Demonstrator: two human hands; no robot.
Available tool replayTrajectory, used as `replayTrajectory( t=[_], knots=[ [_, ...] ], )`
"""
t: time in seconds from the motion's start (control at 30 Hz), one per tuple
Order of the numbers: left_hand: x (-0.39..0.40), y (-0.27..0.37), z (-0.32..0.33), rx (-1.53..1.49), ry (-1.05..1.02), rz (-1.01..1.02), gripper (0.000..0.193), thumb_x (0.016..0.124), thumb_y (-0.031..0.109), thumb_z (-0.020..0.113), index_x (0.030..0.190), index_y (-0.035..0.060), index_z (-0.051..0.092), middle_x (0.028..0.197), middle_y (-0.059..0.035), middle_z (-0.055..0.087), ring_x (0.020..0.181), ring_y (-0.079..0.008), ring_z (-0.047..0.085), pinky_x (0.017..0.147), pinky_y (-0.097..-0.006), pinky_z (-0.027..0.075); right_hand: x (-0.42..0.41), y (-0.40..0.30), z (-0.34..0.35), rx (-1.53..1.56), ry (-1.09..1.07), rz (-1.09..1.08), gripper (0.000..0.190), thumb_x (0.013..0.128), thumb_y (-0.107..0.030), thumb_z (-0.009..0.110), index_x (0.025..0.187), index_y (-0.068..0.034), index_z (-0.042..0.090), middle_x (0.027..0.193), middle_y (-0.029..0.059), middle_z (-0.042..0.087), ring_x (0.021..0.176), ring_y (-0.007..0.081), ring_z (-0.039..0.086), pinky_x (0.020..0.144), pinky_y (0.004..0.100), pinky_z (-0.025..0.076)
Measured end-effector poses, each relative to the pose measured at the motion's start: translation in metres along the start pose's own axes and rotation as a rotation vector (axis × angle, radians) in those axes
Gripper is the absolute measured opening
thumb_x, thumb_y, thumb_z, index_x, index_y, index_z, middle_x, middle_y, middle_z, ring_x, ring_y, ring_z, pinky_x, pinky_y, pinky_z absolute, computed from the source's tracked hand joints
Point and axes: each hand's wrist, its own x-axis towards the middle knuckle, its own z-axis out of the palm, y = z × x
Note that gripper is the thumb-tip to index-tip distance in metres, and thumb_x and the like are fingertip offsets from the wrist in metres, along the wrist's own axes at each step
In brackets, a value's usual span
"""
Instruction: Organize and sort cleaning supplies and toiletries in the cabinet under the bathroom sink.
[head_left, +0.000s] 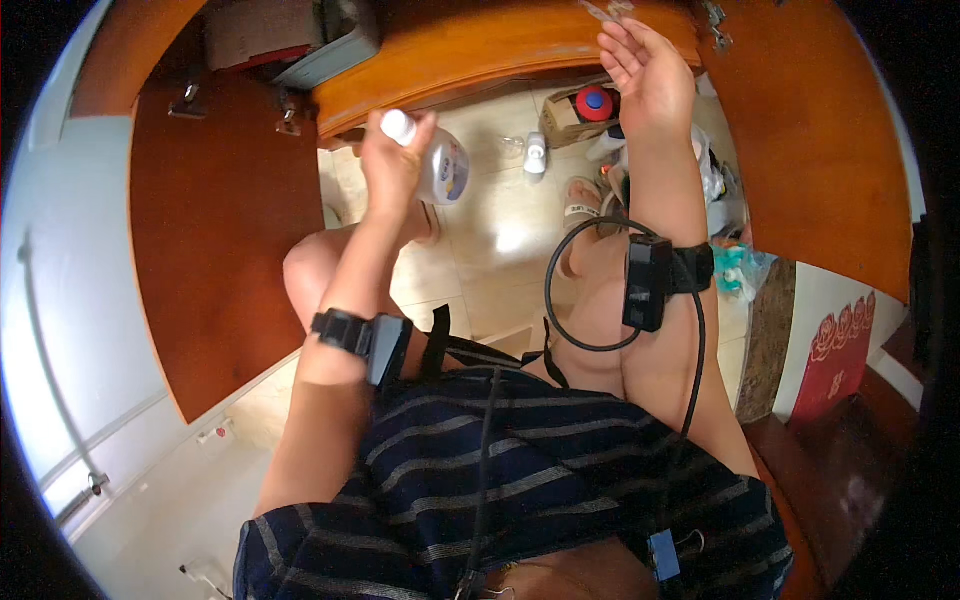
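Note:
My left hand (394, 169) grips a whitish plastic bottle (447, 169) with a white ribbed cap and a printed label, held tilted above the tiled floor. At the top of the view my right hand (645, 71) is raised with its palm showing, by the edge of the wooden cabinet (495, 45). A small, pale, clear-looking item (600, 11) is at its fingertips; what it is cannot be told. On the floor between the hands stands a small white bottle (535, 153), beside a clear plastic piece (512, 145).
Wooden cabinet doors stand open at left (225, 247) and right (817, 150). A cardboard box (559, 124) holds a red container with a blue cap (594, 103). Plastic bags (739, 266) and bottles lie at right. A grey box (334, 52) sits in the cabinet.

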Motion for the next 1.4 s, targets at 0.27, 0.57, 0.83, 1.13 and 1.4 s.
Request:
replayTrajectory(
  t=[0.27, 0.57, 0.83, 1.13, 1.4],
  knots=[
    [-0.046, -0.103, 0.12, 0.126, -0.226, -0.233, 0.035, 0.068, 0.026, 0.074, 0.095, 0.0064, 0.061, 0.081, -0.0133, 0.065, 0.076, -0.0258, 0.062, 0.071, -0.0339, 0.048, -0.004, 0.004, -0.013, -0.139, -0.021, 0.061, 0.021, 0.082, -0.007, 0.052, 0.101, 0.002, 0.054, 0.093, 0.0134, 0.063, 0.08, 0.0181, 0.06, 0.072, 0.0278, 0.048],
    [-0.074, -0.142, 0.199, 0.024, -0.222, -0.378, 0.043, 0.065, 0.021, 0.077, 0.102, 0.0056, 0.062, 0.079, -0.0132, 0.065, 0.075, -0.0208, 0.062, 0.07, -0.032, 0.047, 0.027, -0.01, -0.046, 0.046, 0.157, -0.106, 0.014, 0.077, -0.005, 0.056, 0.091, 0.0, 0.056, 0.08, 0.0106, 0.063, 0.068, 0.0177, 0.06, 0.063, 0.0268, 0.047],
    [-0.069, -0.18, 0.21, -0.077, -0.357, -0.398, 0.057, 0.068, 0.005, 0.063, 0.121, -0.0024, 0.044, 0.1, -0.0171, 0.061, 0.094, -0.024, 0.059, 0.082, -0.03, 0.046, 0.044, -0.015, -0.065, 0.091, 0.222, -0.068, 0.019, 0.082, -0.009, 0.054, 0.098, 0.0, 0.056, 0.092, 0.0102, 0.061, 0.08, 0.0186, 0.056, 0.073, 0.0294, 0.044],
    [-0.052, -0.187, 0.174, -0.089, -0.629, -0.414, 0.064, 0.061, -0.006, 0.053, 0.124, 0.0035, 0.04, 0.102, -0.0172, 0.059, 0.099, -0.0259, 0.057, 0.085, -0.0312, 0.045, 0.044, -0.014, -0.056, 0.2, 0.102, 0.06, 0.017, 0.078, -0.009, 0.06, 0.093, -0.003, 0.056, 0.082, 0.0081, 0.063, 0.073, 0.0171, 0.059, 0.067, 0.0263, 0.047],
    [0.077, -0.081, 0.051, -0.387, 0.254, -0.184, 0.012, 0.079, 0.005, 0.058, 0.088, 0.0029, 0.051, 0.084, -0.006, 0.056, 0.077, -0.0152, 0.054, 0.066, -0.0298, 0.048, 0.031, 0.008, -0.036, 0.164, 0.101, 0.081, 0.023, 0.079, -0.01, 0.06, 0.1, -0.002, 0.054, 0.088, 0.0081, 0.062, 0.076, 0.0149, 0.057, 0.07, 0.0263, 0.045]
  ],
)
